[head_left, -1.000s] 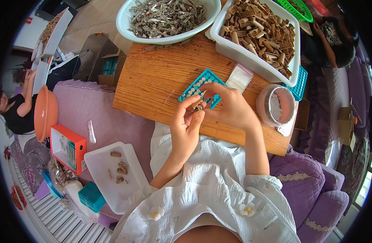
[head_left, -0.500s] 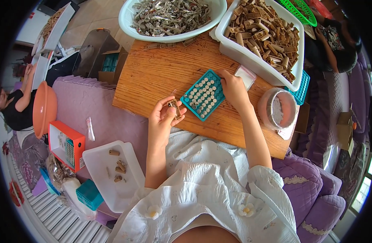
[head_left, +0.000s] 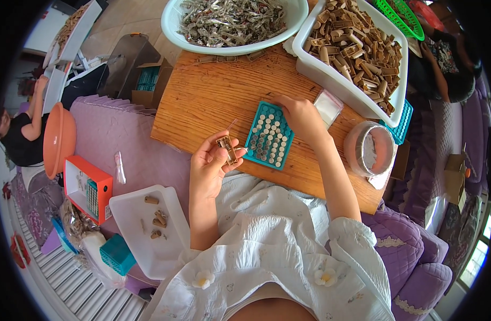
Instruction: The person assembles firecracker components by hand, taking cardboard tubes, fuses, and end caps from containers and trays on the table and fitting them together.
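My left hand point(head_left: 208, 170) holds a small brown see-through plastic case point(head_left: 227, 150) between thumb and fingers, its hollow side showing. Something small and silvery pokes out past those fingertips, too small to name. Just right of it lies a teal tray point(head_left: 254, 115) with rows of round cells, many holding small pale or grey discs point(head_left: 268, 136). My right hand point(head_left: 303, 117) is at the tray's far right corner, fingers curled against its edge. The fingertips are partly hidden. A thin clear strip point(head_left: 232, 124) lies near my left fingertips.
A pale blue basin point(head_left: 169, 33) of silvery wrapped pieces and a white bin point(head_left: 305, 65) of brown plastic shells stand at the back. On the right are a flat clear packet point(head_left: 328, 108) and a round tub point(head_left: 369, 148). A white tray point(head_left: 144, 235) sits lower left. Other people are nearby.
The teal tray has swung counterclockwise, its far end shifting left along with my right hand. My left hand has moved slightly left and down, still holding the brown case.
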